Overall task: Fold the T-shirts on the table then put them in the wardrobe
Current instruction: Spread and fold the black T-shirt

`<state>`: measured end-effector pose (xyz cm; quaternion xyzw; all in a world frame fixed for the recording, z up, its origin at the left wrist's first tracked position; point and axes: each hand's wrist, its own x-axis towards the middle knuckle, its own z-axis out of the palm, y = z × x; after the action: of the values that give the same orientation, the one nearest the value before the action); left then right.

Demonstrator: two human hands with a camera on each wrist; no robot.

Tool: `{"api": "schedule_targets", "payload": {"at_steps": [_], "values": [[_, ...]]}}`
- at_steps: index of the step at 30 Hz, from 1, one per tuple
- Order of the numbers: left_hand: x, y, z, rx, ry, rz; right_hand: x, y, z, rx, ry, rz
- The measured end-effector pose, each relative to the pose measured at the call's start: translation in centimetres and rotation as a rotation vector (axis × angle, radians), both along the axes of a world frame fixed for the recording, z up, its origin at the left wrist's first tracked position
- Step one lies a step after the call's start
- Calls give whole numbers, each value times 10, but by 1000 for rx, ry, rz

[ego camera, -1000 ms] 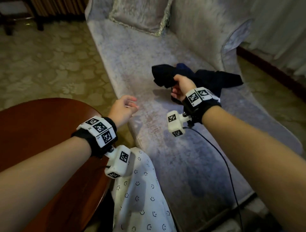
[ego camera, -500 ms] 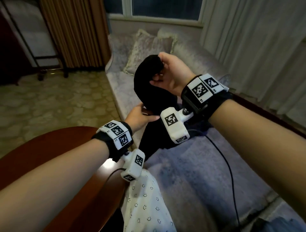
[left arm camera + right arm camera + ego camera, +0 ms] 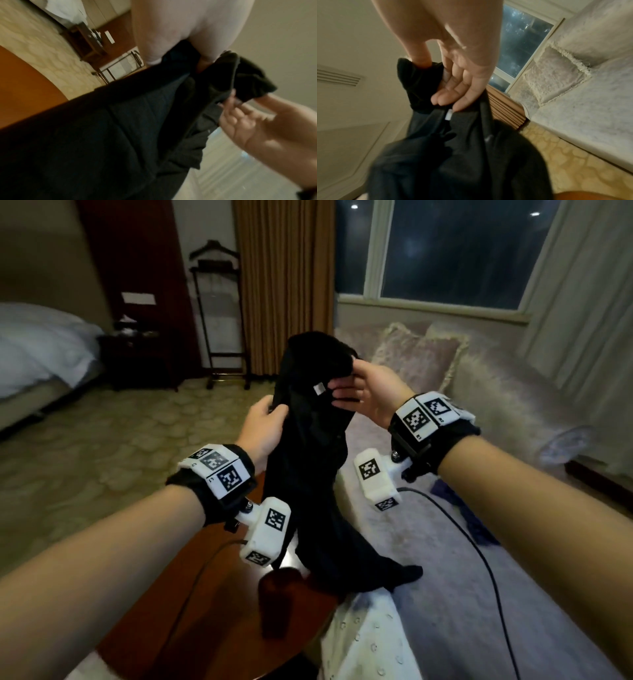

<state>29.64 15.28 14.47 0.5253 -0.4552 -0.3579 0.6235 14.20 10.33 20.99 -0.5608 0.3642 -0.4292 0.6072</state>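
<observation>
A black T-shirt (image 3: 308, 440) hangs bunched in the air between my hands, its lower end trailing down to the round wooden table (image 3: 212, 604). My left hand (image 3: 265, 422) grips its left edge, fingers curled into the cloth (image 3: 197, 75). My right hand (image 3: 356, 392) pinches the top of the black T-shirt (image 3: 453, 142) near a small white tag (image 3: 448, 115), thumb behind the fabric. A white T-shirt with small smiley prints (image 3: 366, 642) lies draped at the table's near right edge.
A pale grey chaise sofa (image 3: 445, 542) with cushions (image 3: 414, 361) stands to the right, a dark blue garment (image 3: 469, 518) lying on it. A bed (image 3: 37, 347), a nightstand and a valet stand (image 3: 219, 320) stand further back. Sensor cables hang from both wrists.
My right hand lifted the black T-shirt off the sofa and raised it. My left hand came up from beside the table and took hold of its left edge.
</observation>
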Motion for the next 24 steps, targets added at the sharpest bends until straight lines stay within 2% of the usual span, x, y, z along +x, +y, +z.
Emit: {"api": "schedule_targets", "payload": {"at_steps": [3,5,6,9,11,15,16,18,21,24], "values": [[41,24,-1,14,44,117,40,-1,-23,19,115,-44],[66,41,-1,17,98,205,69,4,-41,-37,233,-88],[77,49,0,19,122,243,83,8,-50,-46,264,-49],[106,66,3,-3,161,337,126,29,-67,2,296,267],[121,73,4,-8,144,406,148,41,-74,-46,366,432],[142,84,4,-37,223,438,177,52,-85,-235,504,584],[145,87,5,-49,255,425,183,53,-90,-250,529,589],[150,92,6,-61,287,390,193,58,-97,-215,468,551],[158,96,6,-89,278,337,205,58,-99,-103,294,394],[173,99,1,-65,229,397,208,40,-82,-25,202,232]]}}
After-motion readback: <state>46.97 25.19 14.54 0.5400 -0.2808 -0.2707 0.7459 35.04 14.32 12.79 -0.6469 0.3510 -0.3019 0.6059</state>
